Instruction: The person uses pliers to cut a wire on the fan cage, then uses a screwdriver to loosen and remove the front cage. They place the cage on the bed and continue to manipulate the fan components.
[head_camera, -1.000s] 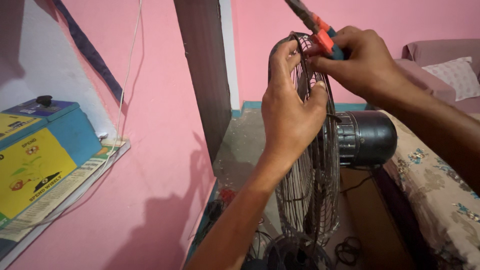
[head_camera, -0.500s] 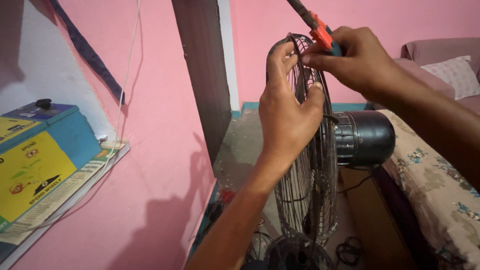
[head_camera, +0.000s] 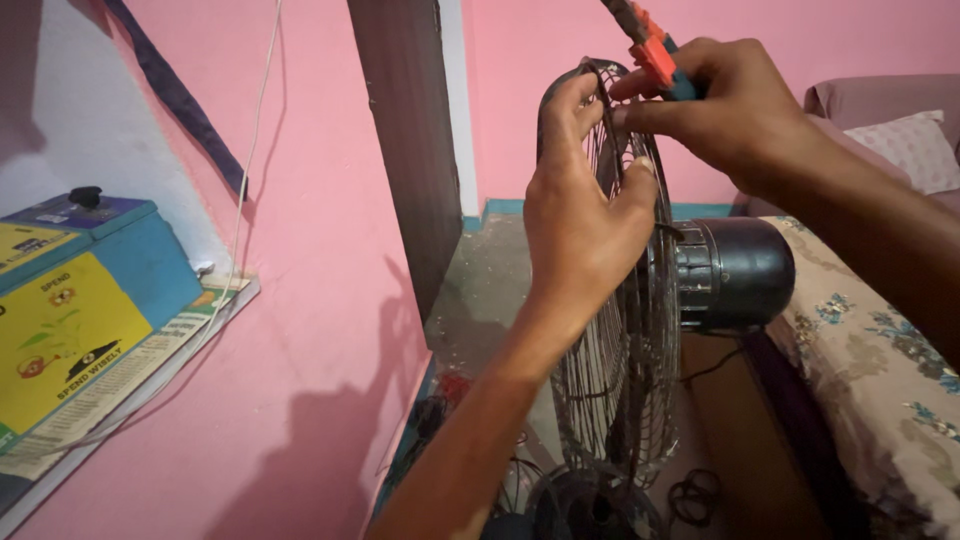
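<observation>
A standing fan is seen edge-on, its round wire guard (head_camera: 620, 390) in front and its black motor housing (head_camera: 735, 272) behind. My left hand (head_camera: 585, 215) grips the upper part of the guard, fingers curled over the rim. My right hand (head_camera: 730, 105) is shut on a tool with an orange and blue handle (head_camera: 660, 55), held at the top of the guard just above my left fingers. The tool's tip is out of view.
A blue and yellow box (head_camera: 75, 310) sits on a paper-covered shelf (head_camera: 150, 375) at the left, with a white cord (head_camera: 250, 160) down the pink wall. A dark door frame (head_camera: 405, 140) stands behind. A floral-covered bed (head_camera: 880, 370) and pillow (head_camera: 915, 145) are at the right. Black cables (head_camera: 695, 495) lie on the floor.
Both hands have stayed at the top of the guard; the tool in my right hand has shifted only slightly.
</observation>
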